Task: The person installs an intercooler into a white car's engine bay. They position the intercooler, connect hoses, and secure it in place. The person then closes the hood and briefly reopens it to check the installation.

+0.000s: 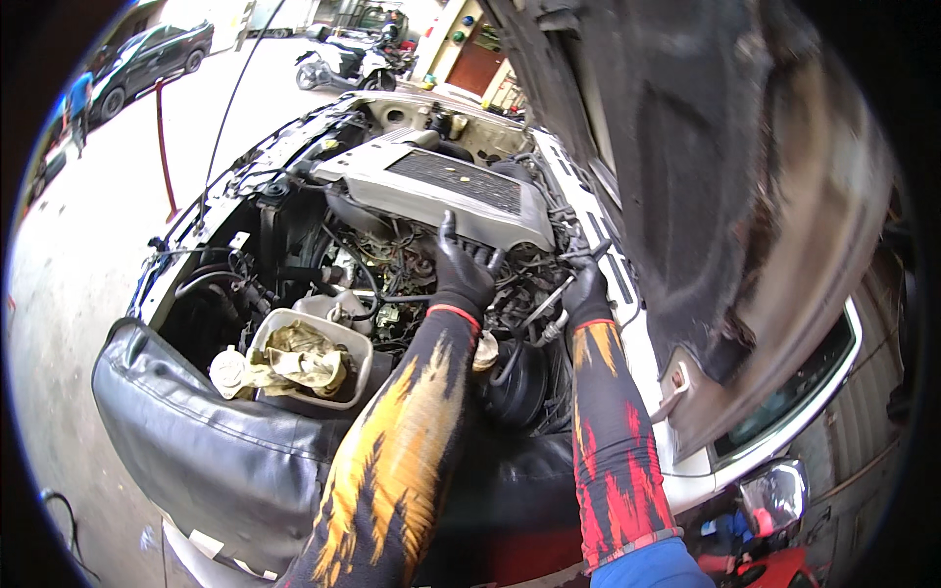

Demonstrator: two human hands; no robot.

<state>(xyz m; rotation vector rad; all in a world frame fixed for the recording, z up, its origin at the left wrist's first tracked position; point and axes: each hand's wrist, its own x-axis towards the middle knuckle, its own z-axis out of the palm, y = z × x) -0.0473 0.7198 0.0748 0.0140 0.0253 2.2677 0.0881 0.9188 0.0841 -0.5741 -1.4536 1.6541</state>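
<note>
My left hand (463, 272), in a black glove, reaches over the engine bay just below the near edge of a silver intercooler (436, 201) with a dark finned core. Its thumb points up, the fingers stand apart, and nothing shows in the palm. Over by the fender, my right hand (586, 289), also gloved in black, has its fingers curled. What it grips is hard to make out; a silver rod (549, 302) slants down beside it. Between and beyond the hands lie wires and hoses, partly hidden by my arms.
A white tub (368, 367) with a crumpled cloth (306, 358) sits inside the near fender, which a black padded cover (206, 412) drapes. The raised hood (686, 186) looms on the right. A thin rod (230, 118) rises at left. Beyond stand a scooter (343, 61) and a car (152, 64).
</note>
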